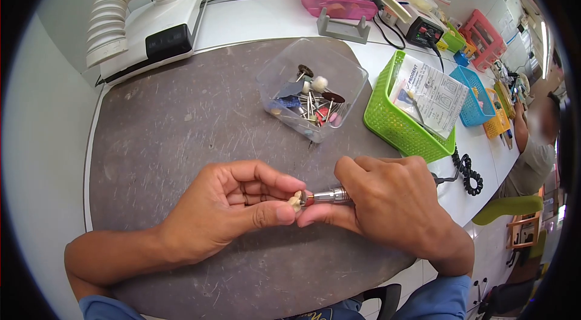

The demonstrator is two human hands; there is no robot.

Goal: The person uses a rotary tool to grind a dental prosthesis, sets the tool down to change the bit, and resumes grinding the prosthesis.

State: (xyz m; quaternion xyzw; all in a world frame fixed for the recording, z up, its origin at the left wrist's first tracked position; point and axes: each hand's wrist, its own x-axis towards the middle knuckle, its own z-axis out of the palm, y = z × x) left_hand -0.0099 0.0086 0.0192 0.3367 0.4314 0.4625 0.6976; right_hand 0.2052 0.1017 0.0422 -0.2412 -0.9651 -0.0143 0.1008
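Between the thumb and fingertips of my left hand (242, 202) is a small cream-coloured dental piece (295, 201), partly hidden by the fingers. My right hand (390, 205) wraps round a silver rotary handpiece (331, 195), whose tip points left and meets the piece. A small dark and reddish bit shows at that tip. The right thumb reaches under the handpiece, close to the left thumb. Both hands are over the scratched grey-brown work mat (181, 126). Beyond them stands a clear plastic box (284, 59) with several burs, polishing wheels and brushes (318, 102) in it.
A green basket (378, 102) with a printed paper packet (430, 99) stands right of the box. A white suction unit with a ribbed hose (100, 23) is at back left. A pink tray (339, 6) and grey stand (344, 28) sit behind. A person (532, 159) sits far right.
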